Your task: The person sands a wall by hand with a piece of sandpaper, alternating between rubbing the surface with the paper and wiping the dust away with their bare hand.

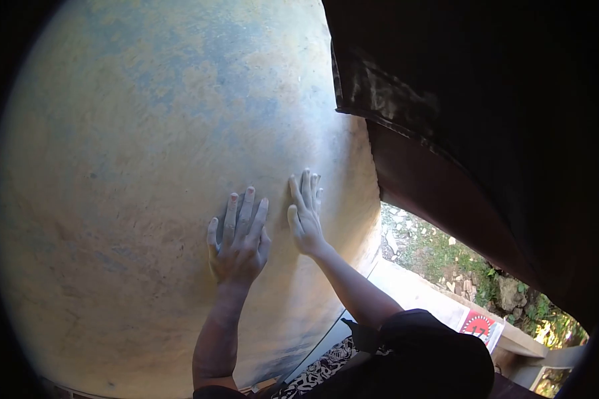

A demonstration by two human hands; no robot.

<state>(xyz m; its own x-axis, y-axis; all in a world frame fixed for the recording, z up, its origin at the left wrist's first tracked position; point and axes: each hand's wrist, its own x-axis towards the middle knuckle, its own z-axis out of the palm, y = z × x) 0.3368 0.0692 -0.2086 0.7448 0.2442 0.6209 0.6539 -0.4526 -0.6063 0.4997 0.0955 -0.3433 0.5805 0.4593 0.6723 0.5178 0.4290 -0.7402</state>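
Observation:
My left hand (238, 243) lies flat on a large wall (133, 166), palm against it and fingers spread. To its right and slightly higher, my right hand (306, 216) also rests against the wall, seen more from the side, with its fingers stretched out. Both hands have a pale, whitish coating, thickest on the fingers. The wall is yellowish-brown with faded blue patches towards the top and small scuffs and spots. Neither hand shows anything held, though the palms are hidden against the surface.
Dark sheeting (459, 133) hangs across the upper right, beside the wall's edge. Beyond it lie stony, grassy ground (439, 253) and a pale ledge (412, 289) with a red sign (478, 324) reading 17. Black-and-white patterned fabric (323, 369) shows below my right arm.

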